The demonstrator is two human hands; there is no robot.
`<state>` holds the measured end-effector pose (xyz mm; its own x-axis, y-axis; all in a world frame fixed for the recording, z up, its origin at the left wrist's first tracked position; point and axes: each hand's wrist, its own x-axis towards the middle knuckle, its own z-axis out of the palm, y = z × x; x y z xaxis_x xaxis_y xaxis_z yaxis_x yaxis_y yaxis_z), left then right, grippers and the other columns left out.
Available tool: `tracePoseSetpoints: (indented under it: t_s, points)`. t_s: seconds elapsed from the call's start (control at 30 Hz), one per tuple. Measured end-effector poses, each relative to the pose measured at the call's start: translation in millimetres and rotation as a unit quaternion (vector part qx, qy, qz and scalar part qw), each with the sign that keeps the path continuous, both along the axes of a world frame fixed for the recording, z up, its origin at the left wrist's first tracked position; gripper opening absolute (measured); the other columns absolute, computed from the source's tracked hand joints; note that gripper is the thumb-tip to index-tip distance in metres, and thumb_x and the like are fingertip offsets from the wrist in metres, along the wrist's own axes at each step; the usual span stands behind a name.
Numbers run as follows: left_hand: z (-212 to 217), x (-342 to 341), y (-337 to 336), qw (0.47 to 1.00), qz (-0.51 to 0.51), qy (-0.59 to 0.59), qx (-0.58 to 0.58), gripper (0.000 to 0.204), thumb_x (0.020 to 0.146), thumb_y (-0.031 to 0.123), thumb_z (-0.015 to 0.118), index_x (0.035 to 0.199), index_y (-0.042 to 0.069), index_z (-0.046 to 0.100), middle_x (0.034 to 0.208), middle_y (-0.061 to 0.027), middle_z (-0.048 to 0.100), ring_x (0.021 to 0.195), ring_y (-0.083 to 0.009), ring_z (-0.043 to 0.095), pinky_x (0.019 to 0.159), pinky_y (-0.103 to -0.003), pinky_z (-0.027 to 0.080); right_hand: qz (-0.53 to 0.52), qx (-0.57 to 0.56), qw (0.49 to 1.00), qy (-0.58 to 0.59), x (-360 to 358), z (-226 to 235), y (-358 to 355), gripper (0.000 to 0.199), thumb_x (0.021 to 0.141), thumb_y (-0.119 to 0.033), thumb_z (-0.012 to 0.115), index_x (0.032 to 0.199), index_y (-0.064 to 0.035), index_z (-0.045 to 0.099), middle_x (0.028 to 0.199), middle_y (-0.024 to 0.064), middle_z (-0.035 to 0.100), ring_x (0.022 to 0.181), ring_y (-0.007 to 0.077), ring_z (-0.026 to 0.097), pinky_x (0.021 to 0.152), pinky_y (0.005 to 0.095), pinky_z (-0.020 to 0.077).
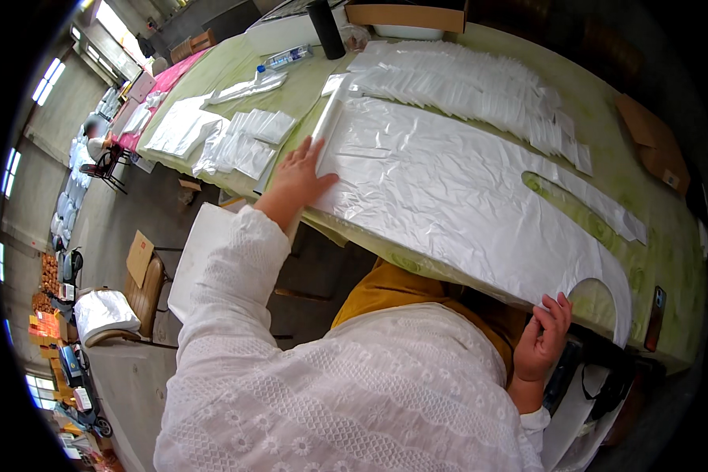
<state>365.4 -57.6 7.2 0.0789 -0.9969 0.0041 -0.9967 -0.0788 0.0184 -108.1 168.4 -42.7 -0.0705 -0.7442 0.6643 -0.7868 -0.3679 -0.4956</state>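
Observation:
A large white plastic sheet [440, 181], shaped like a disposable apron, lies spread and lightly wrinkled along the table's near side. Its right end has a long slot, a narrow strap and a curved cut-out. My left hand [297, 177] rests on its left end with fingers spread, beside a narrow folded band [332, 130]. By the near table edge, next to the curved cut-out, my right hand [544, 338] is raised with loosely bent fingers and nothing visible in it. Behind the sheet lies a long overlapping row of folded clear-white plastic packets [464, 79].
More folded white plastic pieces [248, 141] lie on the green-covered table [307, 79] at left. Farther back are a water bottle [289, 57], a black cylinder [325, 30] and a cardboard box [405, 14]. A phone [654, 318] lies at right; a chair [145, 295] stands left.

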Motion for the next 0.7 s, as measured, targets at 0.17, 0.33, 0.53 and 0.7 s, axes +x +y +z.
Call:
tracePoseSetpoints:
  t_s: [0.17,0.33,0.53,0.7]
  points:
    - [1.6,39.9,-13.2,0.985,0.061,0.163,0.000,0.088,0.086,0.026,0.071,0.162,0.019,0.028,0.130,-0.0220,0.065,0.116,-0.0360,0.065,0.100,-0.044,0.050,0.010,-0.009,1.000,0.001,5.8,5.3,4.6,0.021,0.089,0.008,0.060,0.105,-0.0043,0.065,0.121,0.0139,0.067,0.127,0.0410,0.055,0.115,0.0586,0.0349]
    - [1.7,-30.3,15.1,0.776,0.051,0.628,-0.016,0.075,0.095,0.012,0.057,0.163,0.021,0.026,0.115,-0.0100,0.066,0.088,-0.0158,0.061,0.079,-0.034,0.055,0.080,0.031,0.986,-0.140,29.6,16.0,-1.8,0.019,0.092,0.012,0.059,0.107,0.0021,0.064,0.121,0.0179,0.065,0.119,0.0344,0.061,0.101,0.0399,0.0510]
    - [15.3,-136.9,41.9,0.519,-0.015,0.855,0.024,0.069,0.097,0.011,0.052,0.161,0.022,0.027,0.122,-0.0084,0.062,0.090,-0.0183,0.060,0.075,-0.035,0.056,0.373,0.419,0.692,-0.454,107.1,41.2,-36.7,0.067,0.101,-0.008,0.061,0.157,-0.0038,0.025,0.136,0.0131,0.054,0.121,0.0191,0.055,0.105,0.0328,0.0459]
    - [7.4,-171.2,57.9,0.528,0.023,0.848,0.036,0.083,0.096,0.008,0.056,0.164,0.023,0.011,0.123,-0.0101,0.062,0.094,-0.0202,0.061,0.077,-0.037,0.057,0.345,0.525,0.614,-0.477,144.3,57.0,-38.1,0.076,0.103,-0.022,0.062,0.160,-0.0032,0.017,0.129,0.0120,0.057,0.108,0.0162,0.060,0.092,0.0333,0.0533]
